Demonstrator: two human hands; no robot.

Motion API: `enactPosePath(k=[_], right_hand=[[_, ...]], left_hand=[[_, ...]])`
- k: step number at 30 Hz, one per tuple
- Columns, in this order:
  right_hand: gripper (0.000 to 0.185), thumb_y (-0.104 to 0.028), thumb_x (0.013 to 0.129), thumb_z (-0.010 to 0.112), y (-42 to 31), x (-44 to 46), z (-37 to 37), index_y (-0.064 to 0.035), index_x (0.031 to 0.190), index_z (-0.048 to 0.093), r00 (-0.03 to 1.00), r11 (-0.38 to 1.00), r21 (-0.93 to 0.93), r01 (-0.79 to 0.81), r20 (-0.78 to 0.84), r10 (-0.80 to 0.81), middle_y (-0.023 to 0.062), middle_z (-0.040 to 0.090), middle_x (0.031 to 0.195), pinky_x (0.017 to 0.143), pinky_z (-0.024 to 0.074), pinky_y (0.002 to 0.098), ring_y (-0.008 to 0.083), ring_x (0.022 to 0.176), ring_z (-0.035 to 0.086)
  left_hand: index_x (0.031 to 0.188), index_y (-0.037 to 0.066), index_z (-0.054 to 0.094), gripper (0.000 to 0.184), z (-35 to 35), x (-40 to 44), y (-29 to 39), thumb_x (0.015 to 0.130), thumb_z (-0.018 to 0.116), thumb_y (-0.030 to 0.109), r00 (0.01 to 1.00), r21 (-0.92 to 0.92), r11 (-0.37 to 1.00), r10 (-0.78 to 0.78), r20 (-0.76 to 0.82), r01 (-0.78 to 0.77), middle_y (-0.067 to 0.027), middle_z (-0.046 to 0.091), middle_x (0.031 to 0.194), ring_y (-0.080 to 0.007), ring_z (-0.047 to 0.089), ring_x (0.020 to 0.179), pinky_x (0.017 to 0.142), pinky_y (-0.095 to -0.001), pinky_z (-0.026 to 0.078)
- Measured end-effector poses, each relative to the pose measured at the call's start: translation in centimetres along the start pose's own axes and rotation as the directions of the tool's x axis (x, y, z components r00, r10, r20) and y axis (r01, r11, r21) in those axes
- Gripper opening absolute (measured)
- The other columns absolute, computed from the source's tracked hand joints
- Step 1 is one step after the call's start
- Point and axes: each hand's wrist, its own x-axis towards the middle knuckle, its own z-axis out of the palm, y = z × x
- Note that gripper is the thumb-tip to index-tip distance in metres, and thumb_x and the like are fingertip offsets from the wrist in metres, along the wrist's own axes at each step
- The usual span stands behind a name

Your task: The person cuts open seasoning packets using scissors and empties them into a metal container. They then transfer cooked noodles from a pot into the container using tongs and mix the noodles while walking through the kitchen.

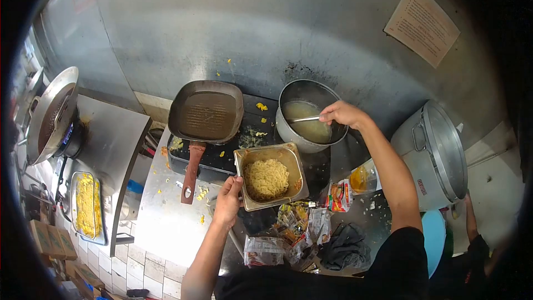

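My left hand (pixel 228 202) grips the near-left rim of a square metal food pan (pixel 297 195), fingers closed. Cooked yellow noodles (pixel 267 179) lie inside it. Beyond it stands a deep metal pot (pixel 287 133) with cloudy, pale liquid (pixel 312 129). Over the pot's right side, my right hand (pixel 345 114) is closed around the slim handle of a metal utensil (pixel 302 119). Its far end is in the pot, and I cannot make out its shape. A square grill pan (pixel 206 112) with a brown handle (pixel 192 173) sits left of the pot, with dark liquid in it.
Opened noodle packets (pixel 338 195), wrappers (pixel 293 222) and a dark cloth (pixel 347 247) lie near me. At right stands a large lidded pot (pixel 430 153), with another person's arm (pixel 471 219) beyond. Left are a wok (pixel 53 119) over a flame and a tray of yellow food (pixel 88 205).
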Motion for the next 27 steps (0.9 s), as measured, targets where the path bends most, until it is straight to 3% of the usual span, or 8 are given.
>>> enactPosePath(k=[2, 6, 8, 14, 21, 23, 27], right_hand=[[0.025, -0.023, 0.086, 0.071, -0.3, -0.9, -0.2, -0.0002, 0.096, 0.072, 0.995, 0.982, 0.176, -0.066, -0.060, 0.078, 0.0015, 0.064, 0.074, 0.052, 0.0335, 0.0223, 0.0056, 0.056, 0.044], [0.026, -0.024, 0.086, 0.071, -0.3, -3.0, -0.9, -0.0008, 0.097, 0.071, 0.994, 0.931, 0.354, -0.084, -0.033, 0.102, 0.0020, 0.061, 0.072, 0.047, 0.0280, 0.0243, 0.0055, 0.051, 0.040], [0.028, -0.023, 0.087, 0.070, -0.3, -4.0, -0.8, 0.0014, 0.101, 0.068, 0.991, 0.879, 0.475, -0.049, -0.088, 0.103, -0.0001, 0.058, 0.072, 0.042, 0.0191, 0.0230, 0.0018, 0.046, 0.031], [0.029, -0.021, 0.089, 0.068, 0.0, -6.5, -1.3, 0.0036, 0.104, 0.066, 0.982, 0.747, 0.660, 0.083, -0.182, 0.052, -0.0010, 0.056, 0.071, 0.040, 0.0206, 0.0202, 0.0009, 0.042, 0.030], [0.029, -0.021, 0.088, 0.069, -3.2, -10.9, -3.4, 0.0034, 0.103, 0.064, 0.930, 0.682, 0.691, 0.240, -0.364, 0.041, -0.0007, 0.056, 0.070, 0.039, 0.0204, 0.0174, 0.0008, 0.040, 0.029], [0.028, -0.020, 0.088, 0.068, -4.3, -12.2, -4.7, 0.0034, 0.103, 0.063, 0.922, 0.679, 0.683, 0.270, -0.387, 0.022, 0.0002, 0.057, 0.071, 0.039, 0.0206, 0.0171, 0.0007, 0.040, 0.028], [0.027, -0.018, 0.089, 0.066, -7.5, -15.5, -6.9, 0.0042, 0.105, 0.063, 0.875, 0.688, 0.611, 0.391, -0.479, -0.071, 0.0009, 0.059, 0.073, 0.039, 0.0206, 0.0168, 0.0005, 0.040, 0.028]], left_hand=[[0.093, 0.014, 0.054, 0.025, -0.1, 0.0, 0.0, 0.101, 0.051, 0.037, 1.000, 0.002, 1.000, -0.012, 0.001, 0.012, 0.0039, 0.057, 0.095, -0.0060, 0.057, 0.083, 0.068, -0.0280, 0.054], [0.093, 0.014, 0.054, 0.025, -0.2, 0.0, -0.2, 0.101, 0.051, 0.037, 1.000, -0.006, 1.000, 0.009, 0.015, -0.009, 0.0044, 0.057, 0.093, -0.0059, 0.056, 0.082, 0.068, -0.0272, 0.053], [0.093, 0.014, 0.054, 0.024, -0.1, -0.1, -0.1, 0.101, 0.050, 0.036, 1.000, 0.016, 1.000, -0.003, 0.001, 0.003, 0.0049, 0.056, 0.091, -0.0059, 0.056, 0.079, 0.067, -0.0269, 0.052], [0.092, 0.014, 0.054, 0.023, 0.2, -0.2, 0.0, 0.101, 0.050, 0.035, 1.000, 0.035, 0.999, 0.013, -0.018, -0.013, 0.0051, 0.056, 0.089, -0.0061, 0.055, 0.076, 0.067, -0.0284, 0.053], [0.092, 0.013, 0.054, 0.023, 0.2, -0.2, -0.1, 0.101, 0.050, 0.034, 1.000, 0.019, 1.000, 0.008, -0.006, -0.008, 0.0041, 0.057, 0.087, -0.0070, 0.057, 0.077, 0.067, -0.0295, 0.053], [0.090, 0.015, 0.052, 0.020, 0.6, -0.4, 0.1, 0.100, 0.052, 0.032, 1.000, -0.012, 1.000, 0.013, -0.028, -0.014, 0.0032, 0.057, 0.086, -0.0084, 0.056, 0.072, 0.062, -0.0253, 0.047], [0.090, 0.015, 0.052, 0.019, 0.8, -0.7, 0.6, 0.100, 0.051, 0.031, 1.000, 0.013, 1.000, 0.004, -0.011, -0.004, 0.0031, 0.057, 0.087, -0.0085, 0.055, 0.073, 0.061, -0.0249, 0.046]])
